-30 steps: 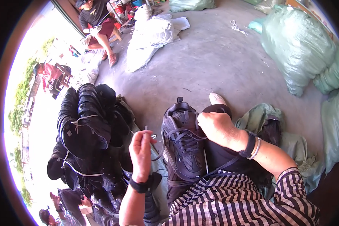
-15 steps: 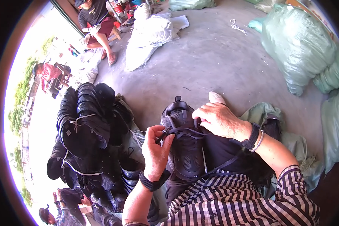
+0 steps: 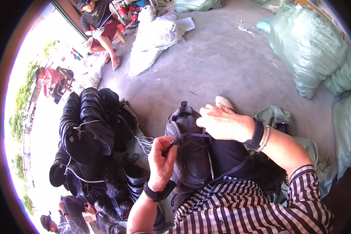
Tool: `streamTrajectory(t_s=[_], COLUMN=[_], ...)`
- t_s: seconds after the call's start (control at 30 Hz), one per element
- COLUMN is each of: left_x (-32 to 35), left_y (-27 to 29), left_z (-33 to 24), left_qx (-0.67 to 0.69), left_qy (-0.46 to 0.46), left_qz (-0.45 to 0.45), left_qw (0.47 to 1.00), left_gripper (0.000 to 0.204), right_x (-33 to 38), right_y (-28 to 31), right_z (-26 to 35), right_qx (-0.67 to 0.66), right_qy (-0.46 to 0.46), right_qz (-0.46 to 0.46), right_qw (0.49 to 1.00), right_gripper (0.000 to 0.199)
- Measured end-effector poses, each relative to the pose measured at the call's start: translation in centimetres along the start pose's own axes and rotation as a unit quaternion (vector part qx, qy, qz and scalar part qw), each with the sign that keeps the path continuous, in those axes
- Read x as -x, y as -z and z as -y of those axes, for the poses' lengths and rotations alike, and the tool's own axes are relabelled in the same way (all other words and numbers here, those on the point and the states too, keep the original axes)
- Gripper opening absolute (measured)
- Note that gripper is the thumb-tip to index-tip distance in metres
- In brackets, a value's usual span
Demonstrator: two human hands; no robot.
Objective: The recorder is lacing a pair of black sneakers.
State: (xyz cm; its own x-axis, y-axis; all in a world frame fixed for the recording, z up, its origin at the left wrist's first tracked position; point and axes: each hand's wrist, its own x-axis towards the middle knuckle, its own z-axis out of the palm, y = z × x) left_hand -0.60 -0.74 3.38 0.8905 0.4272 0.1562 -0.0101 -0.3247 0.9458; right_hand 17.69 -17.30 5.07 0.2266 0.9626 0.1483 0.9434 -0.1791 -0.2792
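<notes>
I'm pinching a dark lace [image 3: 195, 135] in the left hand [image 3: 160, 160], right beside the black shoe [image 3: 194, 165], which is resting on the lap [image 3: 231, 160], toe bodyward. The right hand [image 3: 224, 123] is curling at the shoe's right edge; whether it's gripping anything, I'm not managing to tell.

black shoe [image 3: 193, 165], dark laces [image 3: 194, 135], black-and-pale striped shirt [image 3: 238, 212], pale green sack [image 3: 306, 46], white sack [image 3: 156, 39], grey floor [image 3: 206, 74]
</notes>
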Motion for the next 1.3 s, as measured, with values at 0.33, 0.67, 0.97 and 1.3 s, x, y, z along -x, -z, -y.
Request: streamTrajectory(t_s=[0.33,0.67,0.97,1.3], left_x=[-1.5,-2.7,-2.0,-2.7], left_y=[1.5,0.6,0.6,0.5], left_z=[0.4,0.9,1.5,0.7], left_qx=[0.079,0.142,0.126,0.129], left_qy=[0.040,0.091,0.129,0.180], left_qz=[-0.024,-0.031,0.018,0.027], left_qw=[0.996,0.985,0.984,0.975], left_gripper=[0.015,0.012,0.013,0.016], right_x=[-1.3,-3.5,-1.4,-3.3], right_y=[-1.4,2.2,0.6,-1.8], right_z=[0.1,-3.2,-5.2,2.5], right_qx=[-0.092,-0.475,-0.233,-0.247], right_qy=[-0.111,-0.202,-0.241,-0.070], right_qz=[0.058,-0.321,-0.400,-0.108], right_qw=[0.988,0.794,0.853,0.960], right_gripper=[0.011,0.014,0.011,0.007])
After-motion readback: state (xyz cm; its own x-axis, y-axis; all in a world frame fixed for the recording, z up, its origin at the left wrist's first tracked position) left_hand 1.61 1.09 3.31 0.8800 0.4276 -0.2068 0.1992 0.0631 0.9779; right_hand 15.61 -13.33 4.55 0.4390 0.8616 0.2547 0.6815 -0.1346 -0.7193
